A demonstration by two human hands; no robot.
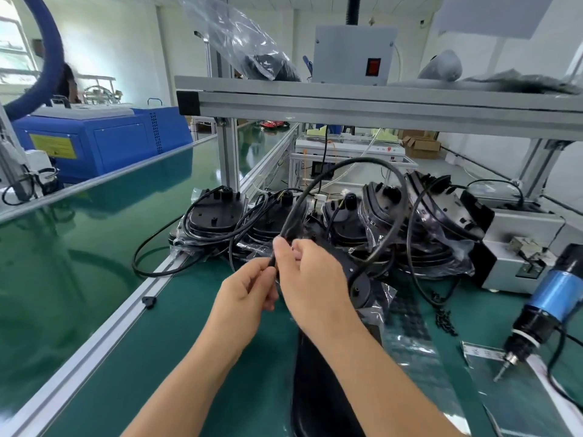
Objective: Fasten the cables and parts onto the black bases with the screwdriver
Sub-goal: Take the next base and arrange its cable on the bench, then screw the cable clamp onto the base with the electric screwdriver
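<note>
Above the green bench mat (176, 357), my left hand (244, 288) and right hand (310, 275) both pinching one black cable (356, 162), black base (328, 402) beneath, screwdriver (542, 304) hanging to the right.

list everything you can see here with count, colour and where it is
cable: one, black, looping up from both hands
bases: a row, count unclear, black, in clear bags at the back of the bench
base: one, black, under the right forearm
screwdriver: one, blue and black, hanging at right, tip down
bench: one, green mat
machine: one, blue, far left
box: one, grey, red switch, on the shelf
left hand: pinches the cable
right hand: fingers pinch the cable
</note>
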